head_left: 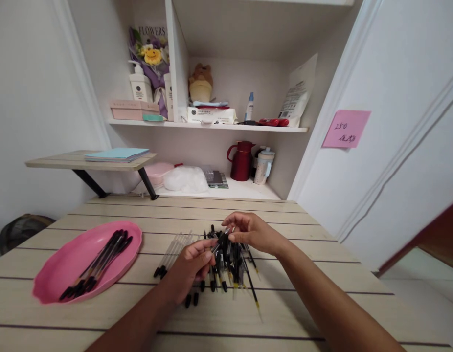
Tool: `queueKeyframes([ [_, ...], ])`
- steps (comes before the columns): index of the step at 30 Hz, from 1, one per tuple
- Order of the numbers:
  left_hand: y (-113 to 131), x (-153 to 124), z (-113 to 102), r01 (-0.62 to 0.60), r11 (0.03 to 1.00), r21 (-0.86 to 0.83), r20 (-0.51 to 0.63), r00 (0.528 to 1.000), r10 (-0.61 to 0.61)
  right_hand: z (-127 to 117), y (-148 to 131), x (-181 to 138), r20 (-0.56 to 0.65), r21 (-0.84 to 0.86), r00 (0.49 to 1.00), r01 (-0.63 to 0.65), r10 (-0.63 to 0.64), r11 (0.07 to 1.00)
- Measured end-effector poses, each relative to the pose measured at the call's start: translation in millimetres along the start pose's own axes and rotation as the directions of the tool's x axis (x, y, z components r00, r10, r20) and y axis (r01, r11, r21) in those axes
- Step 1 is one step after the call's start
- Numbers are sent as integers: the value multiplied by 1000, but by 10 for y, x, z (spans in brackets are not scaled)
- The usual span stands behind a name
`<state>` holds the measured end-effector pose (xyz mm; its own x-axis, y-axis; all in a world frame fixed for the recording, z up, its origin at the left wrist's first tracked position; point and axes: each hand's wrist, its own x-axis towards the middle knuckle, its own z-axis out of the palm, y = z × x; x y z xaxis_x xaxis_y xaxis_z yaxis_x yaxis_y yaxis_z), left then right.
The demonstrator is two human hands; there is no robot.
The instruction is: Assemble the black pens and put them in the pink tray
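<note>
Holding a slim dark-and-clear plastic pen (221, 239) between both hands, pinched at the near end by thumb and fingertips of the left hand (192, 261) and lightly gripped at the far end by thumb and curled fingertips of the right hand (251, 231). Slanting up toward the right hand, probably to let both ends be steadied at once; too small and too covered to tell which parts meet there. Poised low over a jumbled heap of black pen parts and slim yellow-ended refills (232, 264), likely to shorten the reach. Showing just left of the left hand, some clear plastic tubes with black ends (173, 250), laid roughly parallel, perhaps for easy picking. Lying well left of both hands, in a shallow pink wavy-rimmed tray (50, 269), a bundle of black-ended pens (101, 264), presumably set apart against mixing. Resting throughout on a pale, dark-seamed wooden counter (285, 318).
</note>
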<state>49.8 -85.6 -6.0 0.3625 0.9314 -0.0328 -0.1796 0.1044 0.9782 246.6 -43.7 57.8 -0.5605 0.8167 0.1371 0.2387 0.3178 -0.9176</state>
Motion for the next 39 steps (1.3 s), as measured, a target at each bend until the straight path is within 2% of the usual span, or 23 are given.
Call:
queueKeyframes([
  [3, 2, -4, 4, 12, 1000, 8, 4, 1000, -12, 8, 28, 6, 1, 24, 1000, -18, 18, 1000],
  [9, 5, -3, 4, 4, 1000, -5, -8, 1000, -4, 59, -26, -16, -83, -282, 996, 11, -36, 959],
  [16, -4, 2, -5, 0, 1000, 5, -13, 1000, 0, 38, 41, -4, 3, -111, 1000, 13, -13, 994],
  [22, 12, -3, 2, 13, 999, 46, -27, 1000, -11, 47, 31, -5, -19, -193, 1000, 18, -22, 981],
  [25, 2, 6, -3, 5, 1000, 14, -26, 1000, -5, -3, 14, -7, -9, -209, 1000, 12, -14, 978],
  [27, -11, 16, -12, -3, 1000, -25, -29, 1000, 2, -77, 22, -9, -52, -269, 999, -14, 1, 963],
  [29, -20, 24, -19, -6, 998, -62, -35, 999, 4, -162, 49, -12, -124, -420, 991, -92, 43, 903],
  [30, -20, 26, -22, -8, 997, -76, -36, 999, 5, -201, 67, -14, -151, -519, 985, -146, 79, 842],
  [33, -2, 21, -19, -16, 996, -89, -33, 999, 13, -262, 130, -18, -182, -758, 944, -312, 274, 572],
  [35, 18, 14, -10, -20, 997, -81, -30, 999, 17, -256, 167, -17, -193, -811, 895, -376, 402, 448],
  [39, 39, 7, 5, -2, 997, -75, -41, 999, -1, -214, 209, -7, -184, -813, 844, -418, 504, 404],
])
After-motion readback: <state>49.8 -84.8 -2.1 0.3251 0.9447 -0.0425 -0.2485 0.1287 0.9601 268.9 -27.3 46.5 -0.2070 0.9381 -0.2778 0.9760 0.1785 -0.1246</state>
